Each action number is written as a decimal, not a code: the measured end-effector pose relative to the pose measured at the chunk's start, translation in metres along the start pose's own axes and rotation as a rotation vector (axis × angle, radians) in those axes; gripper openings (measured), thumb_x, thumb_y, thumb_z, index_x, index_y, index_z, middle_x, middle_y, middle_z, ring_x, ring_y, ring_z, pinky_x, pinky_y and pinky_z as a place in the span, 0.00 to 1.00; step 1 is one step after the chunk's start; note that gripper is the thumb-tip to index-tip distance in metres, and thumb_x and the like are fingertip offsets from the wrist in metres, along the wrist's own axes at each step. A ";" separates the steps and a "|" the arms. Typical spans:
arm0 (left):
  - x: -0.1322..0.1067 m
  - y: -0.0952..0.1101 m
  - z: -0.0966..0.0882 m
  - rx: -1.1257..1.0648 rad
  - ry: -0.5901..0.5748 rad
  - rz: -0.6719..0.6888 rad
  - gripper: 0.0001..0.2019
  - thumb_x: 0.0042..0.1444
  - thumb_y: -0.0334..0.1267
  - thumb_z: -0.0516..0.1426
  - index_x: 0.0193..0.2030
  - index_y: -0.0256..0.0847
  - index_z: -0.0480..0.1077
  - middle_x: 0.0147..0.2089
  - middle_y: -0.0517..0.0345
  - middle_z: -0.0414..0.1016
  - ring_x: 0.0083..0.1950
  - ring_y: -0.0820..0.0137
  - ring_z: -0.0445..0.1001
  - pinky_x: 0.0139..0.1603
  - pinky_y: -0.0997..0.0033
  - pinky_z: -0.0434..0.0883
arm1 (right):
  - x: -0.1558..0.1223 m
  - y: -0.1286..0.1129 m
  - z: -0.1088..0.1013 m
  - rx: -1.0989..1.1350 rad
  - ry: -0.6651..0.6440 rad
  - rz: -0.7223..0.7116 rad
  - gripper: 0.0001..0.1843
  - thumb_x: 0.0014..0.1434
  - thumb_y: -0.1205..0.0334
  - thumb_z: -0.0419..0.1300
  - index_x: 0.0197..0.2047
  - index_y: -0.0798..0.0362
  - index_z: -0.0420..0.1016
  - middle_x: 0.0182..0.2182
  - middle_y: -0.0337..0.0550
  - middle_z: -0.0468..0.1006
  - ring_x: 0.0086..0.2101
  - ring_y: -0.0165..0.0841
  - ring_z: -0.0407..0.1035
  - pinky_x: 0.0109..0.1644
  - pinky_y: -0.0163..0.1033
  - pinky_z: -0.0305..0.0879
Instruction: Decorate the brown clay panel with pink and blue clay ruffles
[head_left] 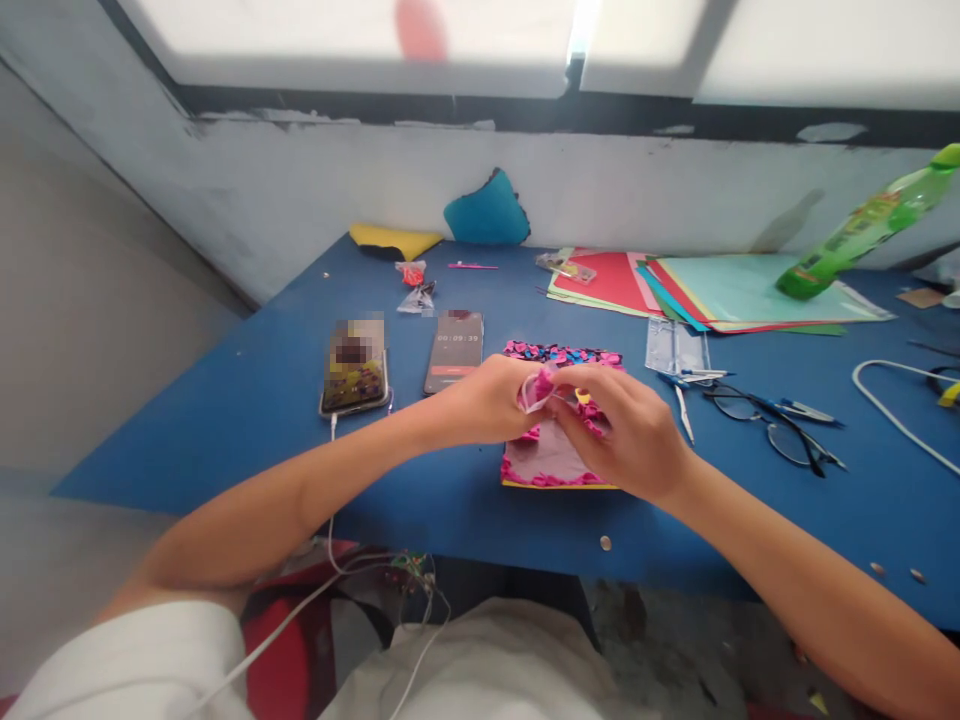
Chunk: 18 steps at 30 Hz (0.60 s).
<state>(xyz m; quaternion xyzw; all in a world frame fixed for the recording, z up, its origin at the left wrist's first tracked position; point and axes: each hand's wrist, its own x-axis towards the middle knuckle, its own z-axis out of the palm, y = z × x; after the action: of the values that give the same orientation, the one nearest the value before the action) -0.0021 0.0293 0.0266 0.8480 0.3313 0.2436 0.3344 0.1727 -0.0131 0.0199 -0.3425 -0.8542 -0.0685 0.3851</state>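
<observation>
My left hand (495, 398) is closed around a small clear plastic bag (535, 391) with pink pieces inside. The fingers of my right hand (637, 430) pinch at the bag's mouth from the right; whether a pink piece is between them is hidden. Beneath both hands lies a decorated board (551, 462) with a yellow edge. Pink, blue and black bits cover its far rim, and pink bits run along its near rim. A plain pinkish area shows in its middle. My hands cover part of the board.
Left of the board lie a phone showing a timer (454, 350) and a phone on a cable (355, 380). To the right are eyeglasses (780, 425), pens and a clear plastic sleeve (677, 346). Coloured sheets (750, 285) and a tilted green bottle (862, 230) are behind.
</observation>
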 end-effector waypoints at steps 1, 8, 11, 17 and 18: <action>0.000 -0.001 0.004 0.060 0.041 0.000 0.09 0.50 0.35 0.53 0.21 0.40 0.60 0.20 0.65 0.62 0.24 0.76 0.59 0.25 0.75 0.55 | 0.000 -0.002 0.000 0.002 0.023 0.017 0.08 0.63 0.67 0.51 0.43 0.52 0.69 0.33 0.43 0.80 0.33 0.31 0.75 0.39 0.35 0.69; -0.001 -0.007 0.007 0.300 0.144 0.113 0.16 0.45 0.32 0.52 0.16 0.40 0.46 0.14 0.67 0.47 0.19 0.77 0.45 0.23 0.71 0.48 | 0.001 -0.007 0.001 0.012 0.083 0.065 0.05 0.62 0.65 0.54 0.41 0.54 0.69 0.32 0.44 0.80 0.30 0.30 0.74 0.36 0.33 0.69; -0.003 -0.008 0.008 0.346 0.193 0.092 0.16 0.47 0.33 0.52 0.16 0.41 0.47 0.14 0.66 0.48 0.19 0.76 0.46 0.23 0.71 0.47 | -0.001 -0.011 0.002 -0.010 0.082 0.078 0.06 0.62 0.62 0.55 0.41 0.53 0.69 0.32 0.44 0.80 0.31 0.30 0.75 0.35 0.33 0.69; -0.007 -0.006 0.013 0.494 0.246 0.138 0.17 0.57 0.38 0.50 0.18 0.41 0.51 0.16 0.62 0.56 0.19 0.75 0.54 0.23 0.71 0.48 | -0.003 -0.011 0.001 -0.066 -0.019 0.082 0.14 0.63 0.53 0.54 0.37 0.56 0.69 0.29 0.46 0.79 0.29 0.32 0.74 0.32 0.33 0.66; -0.006 -0.006 0.013 0.533 0.257 0.141 0.17 0.57 0.38 0.50 0.18 0.41 0.52 0.16 0.62 0.58 0.20 0.74 0.56 0.23 0.72 0.48 | -0.004 -0.009 0.001 -0.089 -0.049 0.060 0.14 0.64 0.53 0.53 0.36 0.56 0.70 0.28 0.46 0.79 0.29 0.32 0.74 0.32 0.34 0.65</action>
<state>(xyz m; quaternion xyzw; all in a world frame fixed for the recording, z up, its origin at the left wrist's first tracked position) -0.0004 0.0225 0.0126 0.8888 0.3638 0.2761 0.0378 0.1684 -0.0219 0.0181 -0.3864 -0.8488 -0.0865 0.3504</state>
